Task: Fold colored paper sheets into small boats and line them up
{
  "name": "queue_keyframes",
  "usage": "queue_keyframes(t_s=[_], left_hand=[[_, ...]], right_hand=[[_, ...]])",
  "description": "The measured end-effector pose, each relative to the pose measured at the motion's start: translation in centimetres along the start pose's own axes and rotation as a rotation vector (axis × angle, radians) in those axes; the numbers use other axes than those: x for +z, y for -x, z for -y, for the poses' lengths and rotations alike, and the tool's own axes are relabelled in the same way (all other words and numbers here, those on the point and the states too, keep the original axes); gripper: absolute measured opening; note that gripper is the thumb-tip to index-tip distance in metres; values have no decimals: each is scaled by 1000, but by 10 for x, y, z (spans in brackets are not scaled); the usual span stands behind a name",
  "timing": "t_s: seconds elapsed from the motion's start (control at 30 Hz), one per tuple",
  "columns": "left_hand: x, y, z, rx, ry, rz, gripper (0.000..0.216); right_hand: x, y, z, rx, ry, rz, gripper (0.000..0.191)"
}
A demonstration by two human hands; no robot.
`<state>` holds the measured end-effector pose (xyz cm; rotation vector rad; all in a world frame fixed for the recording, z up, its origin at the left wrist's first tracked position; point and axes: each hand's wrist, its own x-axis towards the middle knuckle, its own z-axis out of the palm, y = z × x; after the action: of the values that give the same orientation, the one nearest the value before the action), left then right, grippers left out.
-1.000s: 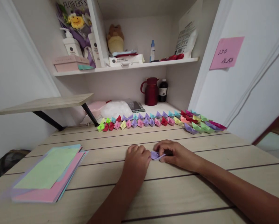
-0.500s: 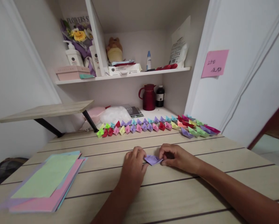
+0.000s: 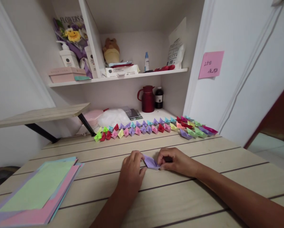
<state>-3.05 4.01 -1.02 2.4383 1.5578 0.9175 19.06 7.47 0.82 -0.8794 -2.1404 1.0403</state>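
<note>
A small purple folded paper sits between my two hands, low over the middle of the wooden table. My right hand pinches its right end between thumb and fingertips. At the paper's left end is my left hand, fingers curled against the edge and thumb a little apart below. Beyond them, several folded paper boats in many colours stand in rows along the back of the table. Larger boats are grouped at the right end.
To the left lies a stack of coloured paper sheets, pale green on top. Behind it stands a raised wooden shelf on black legs. A red jug and a dark bottle stand at the back, under a loaded white shelf.
The purple paper has turned slightly and shows more of its upper face, with both hands still at its ends. The whole view has shifted a little as the head moved.
</note>
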Motion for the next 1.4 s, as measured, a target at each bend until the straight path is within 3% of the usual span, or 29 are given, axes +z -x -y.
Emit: queue_keyframes(t_s=[0.17, 0.43, 0.6, 0.8, 0.9, 1.07, 1.4], left_hand=[[1, 0, 1, -1, 12, 17, 28], [-3, 0, -1, -27, 26, 29, 29], [-3, 0, 0, -53, 69, -21, 38], [0, 1, 4, -55, 107, -49, 34], [1, 2, 5, -45, 107, -33, 33], [1, 3, 5, -17, 101, -17, 33], [-8, 6, -6, -24, 58, 88, 33]], right_hand=[[4, 1, 1, 2, -27, 25, 27], [8, -1, 4, -126, 150, -38, 14], [-9, -3, 4, -70, 177, -268, 16], [-61, 2, -17, -102, 316, -656, 16], [-86, 9, -32, -99, 454, -752, 17], [-106, 15, -58, -63, 670, -745, 16], [-109, 14, -87, 8, 772, -661, 13]])
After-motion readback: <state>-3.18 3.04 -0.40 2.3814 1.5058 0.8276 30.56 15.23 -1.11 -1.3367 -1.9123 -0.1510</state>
